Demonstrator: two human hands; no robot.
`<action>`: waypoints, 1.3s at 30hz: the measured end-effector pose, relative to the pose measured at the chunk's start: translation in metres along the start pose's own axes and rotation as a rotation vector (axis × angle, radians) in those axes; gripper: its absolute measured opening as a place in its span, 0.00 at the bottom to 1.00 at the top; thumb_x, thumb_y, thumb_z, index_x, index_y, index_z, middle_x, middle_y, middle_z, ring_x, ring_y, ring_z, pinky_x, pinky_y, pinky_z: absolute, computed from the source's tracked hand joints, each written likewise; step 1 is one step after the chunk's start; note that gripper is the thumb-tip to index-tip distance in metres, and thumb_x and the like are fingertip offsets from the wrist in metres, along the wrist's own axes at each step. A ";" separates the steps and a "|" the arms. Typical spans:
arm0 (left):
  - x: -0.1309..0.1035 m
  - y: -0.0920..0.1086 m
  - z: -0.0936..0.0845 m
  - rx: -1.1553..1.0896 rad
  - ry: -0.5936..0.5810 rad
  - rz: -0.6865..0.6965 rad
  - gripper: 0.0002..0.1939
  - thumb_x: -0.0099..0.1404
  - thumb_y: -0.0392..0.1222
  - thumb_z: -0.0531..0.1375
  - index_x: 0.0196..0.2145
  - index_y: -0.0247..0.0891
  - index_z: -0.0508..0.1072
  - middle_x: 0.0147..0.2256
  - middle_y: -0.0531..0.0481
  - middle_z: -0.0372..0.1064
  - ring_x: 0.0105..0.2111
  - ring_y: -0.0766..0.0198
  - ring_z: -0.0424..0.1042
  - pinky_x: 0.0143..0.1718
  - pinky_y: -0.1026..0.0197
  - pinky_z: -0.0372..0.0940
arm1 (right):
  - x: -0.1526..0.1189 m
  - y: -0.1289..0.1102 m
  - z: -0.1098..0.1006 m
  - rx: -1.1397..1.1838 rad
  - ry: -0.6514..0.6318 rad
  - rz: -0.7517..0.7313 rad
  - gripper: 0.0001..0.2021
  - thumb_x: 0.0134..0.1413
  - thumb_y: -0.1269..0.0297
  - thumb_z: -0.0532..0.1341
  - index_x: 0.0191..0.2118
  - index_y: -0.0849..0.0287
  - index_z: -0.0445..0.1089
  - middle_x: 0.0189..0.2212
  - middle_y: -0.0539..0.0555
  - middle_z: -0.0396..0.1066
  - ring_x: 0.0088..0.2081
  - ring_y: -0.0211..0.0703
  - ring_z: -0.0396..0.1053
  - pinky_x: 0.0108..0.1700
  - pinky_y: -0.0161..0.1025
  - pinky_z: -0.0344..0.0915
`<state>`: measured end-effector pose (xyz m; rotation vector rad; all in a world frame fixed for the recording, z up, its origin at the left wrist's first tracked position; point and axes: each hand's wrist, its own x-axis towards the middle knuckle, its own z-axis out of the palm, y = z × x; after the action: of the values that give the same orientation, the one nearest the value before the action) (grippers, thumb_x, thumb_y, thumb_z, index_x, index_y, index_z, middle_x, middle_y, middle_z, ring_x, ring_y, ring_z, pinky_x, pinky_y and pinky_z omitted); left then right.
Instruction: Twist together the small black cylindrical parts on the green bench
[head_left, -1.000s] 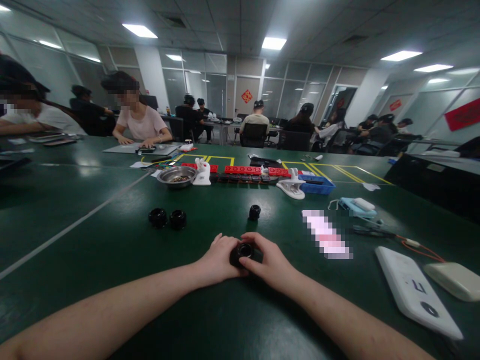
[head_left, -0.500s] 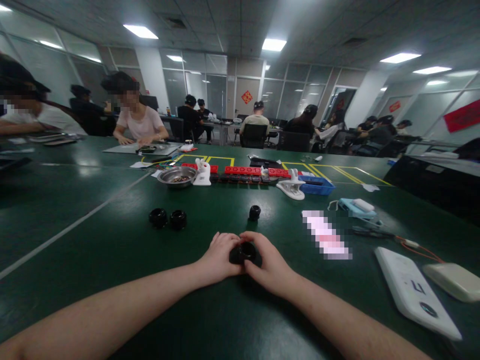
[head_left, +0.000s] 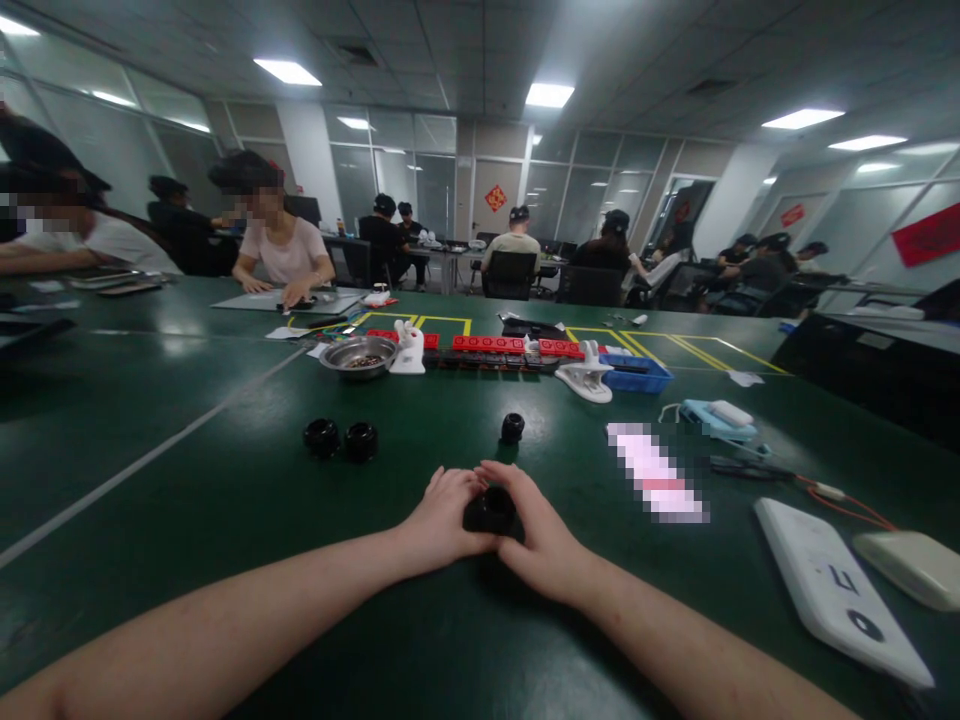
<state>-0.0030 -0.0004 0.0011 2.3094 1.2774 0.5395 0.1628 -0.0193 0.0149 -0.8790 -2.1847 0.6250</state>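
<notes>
Between my two hands, low over the green table [head_left: 315, 620], is a black ring-shaped part [head_left: 491, 510] with its round opening facing up. My left hand [head_left: 446, 515] wraps its left side, thumb along the near edge. My right hand [head_left: 544, 530] curves round its right side, fingertips meeting those of my left hand at the far edge. Beyond my hands stands a smaller black part [head_left: 512, 429]. Off to the left, two black ring parts, one [head_left: 322, 437] and another [head_left: 361, 441], stand side by side.
Further back are a metal bowl [head_left: 358, 357], a white clamp [head_left: 408, 348], a row of red blocks [head_left: 487, 344], a second white clamp [head_left: 586, 376] and a blue tray [head_left: 637, 374]. At right lie a light blue device [head_left: 716, 422], cables and a white device [head_left: 840, 590]. People sit beyond.
My right thumb has shifted from the part's opening to its near side, close to my left thumb. The view has shifted slightly. Across the table, a person's hand has moved.
</notes>
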 end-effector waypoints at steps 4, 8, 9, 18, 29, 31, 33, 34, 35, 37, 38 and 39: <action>0.000 -0.001 0.001 -0.004 -0.002 0.013 0.21 0.46 0.49 0.62 0.38 0.38 0.67 0.43 0.46 0.62 0.47 0.53 0.59 0.53 0.45 0.42 | 0.001 0.001 0.002 -0.065 0.104 0.085 0.28 0.40 0.70 0.58 0.52 0.59 0.51 0.48 0.59 0.58 0.50 0.50 0.56 0.52 0.50 0.53; -0.001 -0.001 0.000 -0.008 -0.004 0.011 0.22 0.47 0.52 0.61 0.38 0.38 0.67 0.43 0.46 0.62 0.47 0.53 0.60 0.53 0.45 0.42 | 0.004 0.004 0.004 -0.084 0.181 0.177 0.23 0.41 0.65 0.60 0.46 0.59 0.56 0.39 0.57 0.63 0.42 0.48 0.62 0.46 0.49 0.59; 0.000 -0.001 0.000 -0.008 -0.005 0.011 0.22 0.47 0.52 0.61 0.39 0.39 0.66 0.43 0.46 0.62 0.47 0.53 0.59 0.53 0.44 0.42 | 0.004 0.004 0.004 -0.063 0.166 0.169 0.22 0.41 0.67 0.59 0.46 0.58 0.56 0.38 0.56 0.64 0.42 0.47 0.63 0.46 0.48 0.60; 0.000 0.001 0.000 -0.001 0.001 0.002 0.20 0.46 0.50 0.62 0.37 0.39 0.67 0.43 0.46 0.63 0.46 0.53 0.60 0.54 0.44 0.41 | 0.003 0.003 0.002 -0.038 0.130 0.106 0.25 0.42 0.69 0.59 0.49 0.59 0.54 0.47 0.59 0.60 0.49 0.49 0.58 0.51 0.49 0.55; 0.000 -0.005 0.003 -0.011 0.007 0.028 0.23 0.46 0.49 0.62 0.40 0.39 0.65 0.43 0.47 0.62 0.47 0.52 0.59 0.53 0.44 0.42 | 0.001 0.001 -0.001 0.016 0.057 0.059 0.28 0.41 0.73 0.56 0.52 0.57 0.51 0.48 0.58 0.59 0.50 0.48 0.57 0.52 0.49 0.54; 0.000 -0.005 0.003 -0.005 0.010 0.028 0.21 0.46 0.49 0.62 0.37 0.39 0.67 0.43 0.47 0.62 0.46 0.53 0.59 0.53 0.44 0.42 | 0.003 0.003 0.001 -0.033 0.116 0.110 0.26 0.41 0.68 0.60 0.50 0.57 0.53 0.47 0.58 0.60 0.49 0.49 0.58 0.50 0.49 0.56; 0.000 -0.005 0.003 -0.004 0.012 0.027 0.20 0.46 0.50 0.62 0.36 0.40 0.67 0.43 0.48 0.62 0.46 0.53 0.59 0.53 0.44 0.42 | 0.004 0.004 0.003 -0.067 0.162 0.174 0.25 0.38 0.65 0.62 0.46 0.58 0.57 0.41 0.57 0.62 0.44 0.49 0.61 0.46 0.49 0.59; 0.000 -0.004 0.003 -0.006 0.010 0.027 0.21 0.46 0.51 0.62 0.37 0.40 0.66 0.43 0.48 0.62 0.46 0.53 0.59 0.53 0.44 0.42 | 0.004 0.004 0.003 -0.070 0.168 0.194 0.24 0.38 0.65 0.62 0.45 0.58 0.57 0.39 0.56 0.63 0.42 0.49 0.62 0.45 0.48 0.60; 0.000 -0.004 0.003 -0.010 0.008 0.026 0.22 0.46 0.52 0.62 0.38 0.40 0.66 0.43 0.47 0.62 0.46 0.53 0.59 0.53 0.44 0.42 | 0.004 0.005 0.003 -0.062 0.159 0.198 0.23 0.38 0.67 0.62 0.44 0.58 0.57 0.38 0.55 0.64 0.41 0.48 0.63 0.45 0.48 0.60; 0.000 -0.003 0.002 -0.018 0.005 0.023 0.25 0.47 0.52 0.61 0.42 0.41 0.64 0.43 0.47 0.62 0.47 0.52 0.59 0.53 0.43 0.42 | 0.003 0.004 0.002 -0.017 0.112 0.151 0.23 0.40 0.72 0.57 0.46 0.57 0.56 0.39 0.55 0.64 0.42 0.45 0.63 0.47 0.46 0.59; 0.000 -0.002 0.001 -0.021 0.003 0.020 0.26 0.47 0.51 0.61 0.44 0.41 0.63 0.43 0.46 0.62 0.47 0.52 0.59 0.53 0.43 0.42 | 0.002 0.004 0.001 0.010 0.081 0.111 0.25 0.39 0.75 0.55 0.48 0.57 0.55 0.41 0.55 0.64 0.44 0.44 0.62 0.48 0.46 0.58; 0.000 -0.002 0.001 -0.022 0.002 0.017 0.27 0.47 0.51 0.61 0.44 0.40 0.63 0.43 0.46 0.62 0.47 0.52 0.59 0.53 0.43 0.42 | 0.001 0.003 0.000 0.029 0.053 0.075 0.27 0.38 0.77 0.54 0.49 0.56 0.53 0.44 0.55 0.62 0.46 0.44 0.61 0.50 0.45 0.57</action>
<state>-0.0039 -0.0001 -0.0005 2.3045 1.2477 0.5585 0.1631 -0.0162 0.0130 -0.9551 -2.0983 0.6598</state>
